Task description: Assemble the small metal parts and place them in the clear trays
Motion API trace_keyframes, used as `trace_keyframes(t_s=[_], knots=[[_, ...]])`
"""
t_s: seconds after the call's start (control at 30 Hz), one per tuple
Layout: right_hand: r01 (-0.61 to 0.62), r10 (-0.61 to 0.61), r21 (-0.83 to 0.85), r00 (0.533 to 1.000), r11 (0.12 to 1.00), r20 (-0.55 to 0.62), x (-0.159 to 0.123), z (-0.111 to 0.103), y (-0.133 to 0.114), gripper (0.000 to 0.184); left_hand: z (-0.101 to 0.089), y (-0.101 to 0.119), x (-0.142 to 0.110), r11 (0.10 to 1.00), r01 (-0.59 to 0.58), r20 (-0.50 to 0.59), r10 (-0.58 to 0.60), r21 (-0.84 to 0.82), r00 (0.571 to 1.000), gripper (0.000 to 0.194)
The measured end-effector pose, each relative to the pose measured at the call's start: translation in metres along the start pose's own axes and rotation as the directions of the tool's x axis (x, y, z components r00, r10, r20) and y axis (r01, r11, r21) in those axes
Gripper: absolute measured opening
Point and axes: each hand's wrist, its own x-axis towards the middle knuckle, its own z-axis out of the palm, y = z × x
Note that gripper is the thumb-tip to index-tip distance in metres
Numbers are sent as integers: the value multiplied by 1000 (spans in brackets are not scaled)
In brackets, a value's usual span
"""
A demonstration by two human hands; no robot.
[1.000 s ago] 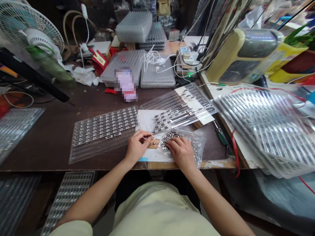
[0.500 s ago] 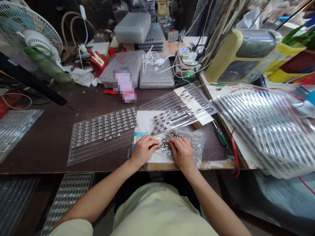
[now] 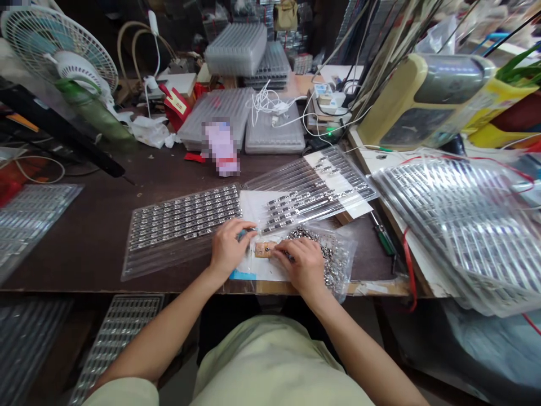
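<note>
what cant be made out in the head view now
Head view: what the left hand holds, if anything; too small.
Head view: whether the right hand pinches anything; the hand covers it.
Head view: details of the purple item; pixelated.
Head view: rest of leftmost tabletop tray; left edge crops it.

This looked like a small assembly workshop: on the brown counter (image 3: 103, 194) lay a clear ribbed tray (image 3: 186, 217) lined with rows of small metal-and-black pieces, a second ribbed tray (image 3: 296, 194) only partly filled, and a heap of tiny shiny metal parts (image 3: 328, 255). More clear trays (image 3: 236, 48) stood stacked behind, near tangled white cables (image 3: 266, 104), and a green-handled screwdriver (image 3: 385, 243) lay to the right.
</note>
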Motion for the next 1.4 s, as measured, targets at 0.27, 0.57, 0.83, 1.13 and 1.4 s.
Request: trace_keyframes(t_s=[0.27,0.57,0.83,1.13,1.4], knots=[[-1,2,-14,997,1000,71,1,24,-7,11,-49,-52,-12,900,137,-168,-71,415,983,10],[8,12,-139,990,990,140,1,20,-11,13,0,9,18,970,-89,155,54,227,986,10],[87,-10,-391,981,916,195,-8,-17,16,24,-1,10,17,993,106,183,-94,-57,979,12],[36,-18,-266,997,963,69,-8,-14,24,12,-25,-17,-10,840,369,234,-296,-398,926,29],[-18,22,-67,998,998,56,-8,-20,20,16,6,11,-21,978,47,177,-10,-203,984,13]])
